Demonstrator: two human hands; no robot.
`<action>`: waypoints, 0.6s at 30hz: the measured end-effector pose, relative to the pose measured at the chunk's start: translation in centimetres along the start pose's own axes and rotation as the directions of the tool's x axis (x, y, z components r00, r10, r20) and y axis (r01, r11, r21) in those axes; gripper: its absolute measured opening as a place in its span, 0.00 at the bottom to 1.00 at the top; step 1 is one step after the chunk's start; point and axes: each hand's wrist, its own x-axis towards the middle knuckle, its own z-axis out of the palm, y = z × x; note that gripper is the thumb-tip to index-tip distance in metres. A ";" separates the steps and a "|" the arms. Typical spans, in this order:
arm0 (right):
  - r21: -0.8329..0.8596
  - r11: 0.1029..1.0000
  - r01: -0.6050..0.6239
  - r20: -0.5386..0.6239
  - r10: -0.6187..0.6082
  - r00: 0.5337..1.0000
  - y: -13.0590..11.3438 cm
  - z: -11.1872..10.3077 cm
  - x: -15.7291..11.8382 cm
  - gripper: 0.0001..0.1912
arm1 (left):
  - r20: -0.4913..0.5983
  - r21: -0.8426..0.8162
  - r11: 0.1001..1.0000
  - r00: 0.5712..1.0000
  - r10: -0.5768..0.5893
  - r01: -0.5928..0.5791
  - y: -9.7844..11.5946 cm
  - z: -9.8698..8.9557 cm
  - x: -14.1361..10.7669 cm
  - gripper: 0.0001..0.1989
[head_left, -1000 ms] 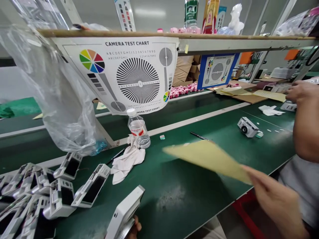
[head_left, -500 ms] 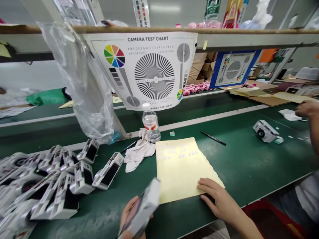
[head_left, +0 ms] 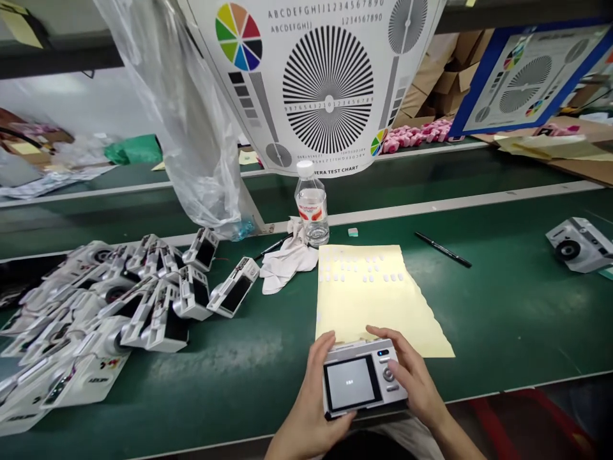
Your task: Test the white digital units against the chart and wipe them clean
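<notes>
A silver digital camera point(head_left: 352, 382) is held between both hands at the table's near edge, its lit screen facing me. My left hand point(head_left: 311, 396) grips its left side, fingers over the top and thumb below the screen. On the right side, my right hand point(head_left: 414, 377) holds it with a finger along the top and the thumb by the round button pad. Just beyond lies a sheet of yellow paper point(head_left: 368, 306) bearing rows of small pale stickers. The camera's front is hidden from view.
Several opened white cameras point(head_left: 158, 313) crowd the left of the green table. Behind the paper are a clear bottle point(head_left: 312, 207), a white cloth point(head_left: 290, 259) and a black pen point(head_left: 443, 249). Another camera point(head_left: 579, 246) sits far right. A test chart point(head_left: 330, 83) hangs ahead.
The camera has moved right, turned level and its screen now faces me, lit. My right hand has left the paper and taken hold of it. The view has tilted down.
</notes>
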 end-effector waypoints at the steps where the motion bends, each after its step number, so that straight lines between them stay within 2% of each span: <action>1: 0.039 0.999 -0.013 0.030 0.012 0.999 0.2 -0.2 0.0 0.22 | -0.001 0.010 1.000 1.000 0.004 -0.004 0.0 0.1 0.1 0.45; 5: 0.145 0.980 -0.139 0.163 0.115 0.980 0.6 -1.0 -0.2 0.31 | -0.036 0.023 0.999 0.999 0.035 -0.034 0.0 0.4 0.4 0.43; 9: 0.142 0.973 -0.181 0.184 0.154 0.971 0.2 -1.0 -0.4 0.32 | -0.055 0.000 1.000 0.998 0.020 -0.020 0.4 0.6 0.4 0.42; 15: 0.266 0.922 -0.281 0.236 0.220 0.946 -0.9 -0.8 -0.2 0.35 | -0.179 -0.153 0.988 0.984 0.003 -0.031 0.6 0.3 0.2 0.38; 18: 0.260 0.919 -0.296 0.273 0.224 0.936 -1.3 -0.7 -0.5 0.39 | -0.173 -0.260 0.965 0.985 -0.024 -0.022 1.1 -0.8 0.1 0.38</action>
